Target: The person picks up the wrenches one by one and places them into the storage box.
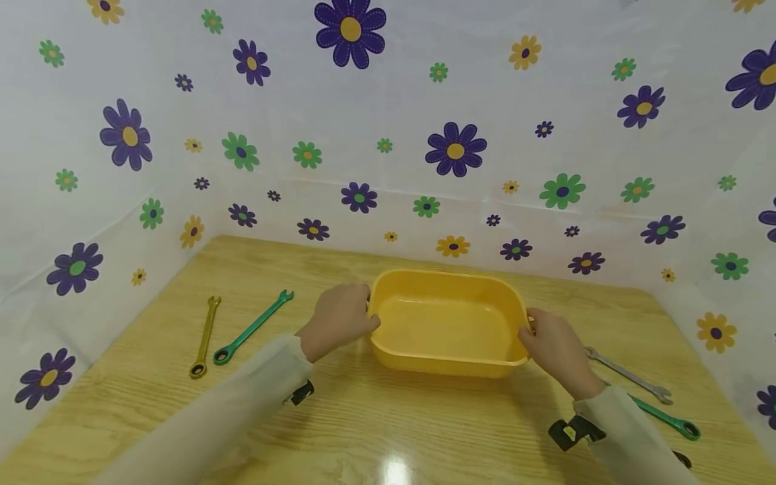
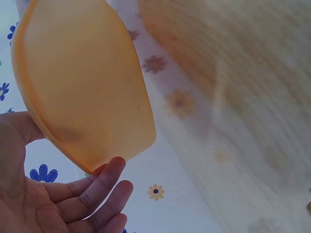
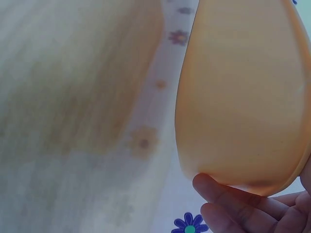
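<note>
white sheeting (image 1: 388,101) on three sides, printed with purple, green, yellow daisies (image 1: 455,149). yellowish wood-grain tabletop (image 1: 436,424); bright glare spot (image 1: 396,470) toward near side.

- Between left hand (image 1: 339,318) and right hand (image 1: 559,351): the tub (image 1: 448,330).
- Left of the left hand, on the table (image 1: 461,431): first wrench (image 1: 253,328), then second wrench (image 1: 207,333) farther out.
- Right of the right hand, on the table: third wrench (image 1: 627,373), and fourth wrench (image 1: 657,410) partly hidden behind the right sleeve (image 1: 633,434).
- Beyond both hands: a sheet (image 1: 394,101).
</note>
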A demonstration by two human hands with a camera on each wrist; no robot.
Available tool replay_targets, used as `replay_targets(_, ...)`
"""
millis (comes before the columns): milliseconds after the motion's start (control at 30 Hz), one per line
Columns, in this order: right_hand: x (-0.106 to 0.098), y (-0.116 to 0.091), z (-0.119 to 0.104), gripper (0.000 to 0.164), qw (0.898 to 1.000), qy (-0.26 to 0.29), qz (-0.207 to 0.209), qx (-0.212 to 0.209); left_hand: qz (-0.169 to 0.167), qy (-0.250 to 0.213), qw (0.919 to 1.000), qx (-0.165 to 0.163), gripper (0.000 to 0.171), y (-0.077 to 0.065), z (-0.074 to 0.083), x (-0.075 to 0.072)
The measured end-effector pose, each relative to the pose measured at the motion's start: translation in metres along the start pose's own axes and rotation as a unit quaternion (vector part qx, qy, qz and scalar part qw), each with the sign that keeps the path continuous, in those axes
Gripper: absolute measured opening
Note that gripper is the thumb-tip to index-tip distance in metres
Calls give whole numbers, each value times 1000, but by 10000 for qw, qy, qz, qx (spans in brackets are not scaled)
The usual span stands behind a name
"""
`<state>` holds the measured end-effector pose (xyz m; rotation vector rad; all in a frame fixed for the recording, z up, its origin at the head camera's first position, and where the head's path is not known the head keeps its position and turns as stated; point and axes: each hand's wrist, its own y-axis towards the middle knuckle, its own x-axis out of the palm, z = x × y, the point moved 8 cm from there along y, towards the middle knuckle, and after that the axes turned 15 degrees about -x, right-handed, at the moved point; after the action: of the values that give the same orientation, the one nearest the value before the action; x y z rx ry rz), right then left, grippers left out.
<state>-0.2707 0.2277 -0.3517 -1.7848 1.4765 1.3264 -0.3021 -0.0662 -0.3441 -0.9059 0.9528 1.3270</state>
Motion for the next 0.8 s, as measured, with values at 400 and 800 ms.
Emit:
replay_targets(400, 18, -18, -11, 27, 9999, -47, -97, -2, 37, 232, 9996, 183, 19, -27, -11, 11)
replay_targets(800, 32, -24, -11, 29, 9998, -138, -93, -54, 64, 576, 9980, 238, 22, -31, -14, 19)
